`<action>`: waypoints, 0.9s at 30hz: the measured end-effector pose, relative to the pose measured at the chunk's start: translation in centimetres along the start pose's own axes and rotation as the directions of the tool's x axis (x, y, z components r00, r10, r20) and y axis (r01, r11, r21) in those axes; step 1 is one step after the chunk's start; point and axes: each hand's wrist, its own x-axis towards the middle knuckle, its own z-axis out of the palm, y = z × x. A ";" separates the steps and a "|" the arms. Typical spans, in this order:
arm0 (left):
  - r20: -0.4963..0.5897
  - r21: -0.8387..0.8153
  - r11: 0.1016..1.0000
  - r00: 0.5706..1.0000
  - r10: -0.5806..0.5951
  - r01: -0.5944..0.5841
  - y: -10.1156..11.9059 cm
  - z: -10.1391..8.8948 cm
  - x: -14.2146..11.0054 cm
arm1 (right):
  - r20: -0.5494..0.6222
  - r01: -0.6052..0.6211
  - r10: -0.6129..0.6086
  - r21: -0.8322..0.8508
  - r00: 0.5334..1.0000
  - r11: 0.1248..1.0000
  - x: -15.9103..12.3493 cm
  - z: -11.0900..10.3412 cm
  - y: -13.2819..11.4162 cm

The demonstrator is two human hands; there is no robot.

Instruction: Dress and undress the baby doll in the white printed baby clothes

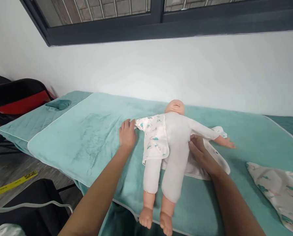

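A baby doll (177, 141) with a white cloth body lies on its back, head toward the wall. A white baby shirt (155, 139) with a green and pink print covers the doll's arm and chest on the left side; its other half spreads out flat beneath the doll on the right. My left hand (128, 132) is closed around the cuff of the worn sleeve, hiding the doll's hand there. Under the doll's bare outstretched arm, my right hand (204, 155) has its fingers bent together on the shirt beside the torso, fingertips partly hidden.
A green padded bed cover (87, 141) stretches along the white wall under a dark window frame (107, 31). Folded printed cloth (279, 190) lies at the right. Black and red chairs (21, 98) stand left; a black seat (35, 209) and pale cable (30, 205) are lower left.
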 end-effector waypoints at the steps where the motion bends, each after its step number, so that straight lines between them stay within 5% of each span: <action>1: 0.001 -0.013 1.000 1.000 -0.020 0.020 0.0 -0.1 -0.2 | -0.015 -0.001 0.001 -0.003 1.000 1.000 0.0 0.0 0.0; 7: 0.002 -0.116 0.984 0.990 -0.139 0.138 -0.3 -0.5 -0.7 | -0.142 -0.075 0.067 -0.047 0.988 0.996 0.2 -0.3 0.4; 13: -0.070 -0.170 0.979 0.990 -0.126 0.113 -0.3 -0.8 -1.1 | -0.248 -0.171 0.185 0.078 0.951 0.982 0.7 -0.4 0.8; 17: -0.145 -0.145 0.986 0.983 -0.109 0.088 -0.2 -1.1 -1.4 | -0.233 -0.133 0.137 0.034 0.963 0.991 0.7 -0.6 1.0; 23: 0.046 -0.185 0.982 0.998 0.049 -0.039 0.1 -0.6 -1.6 | -0.198 -0.070 0.058 -0.052 0.978 0.996 0.5 -0.8 1.3; 27: 0.033 -0.109 0.993 0.998 0.055 -0.051 0.3 -0.3 -1.3 | -0.200 -0.073 0.062 -0.046 0.978 0.996 1.3 -0.7 1.2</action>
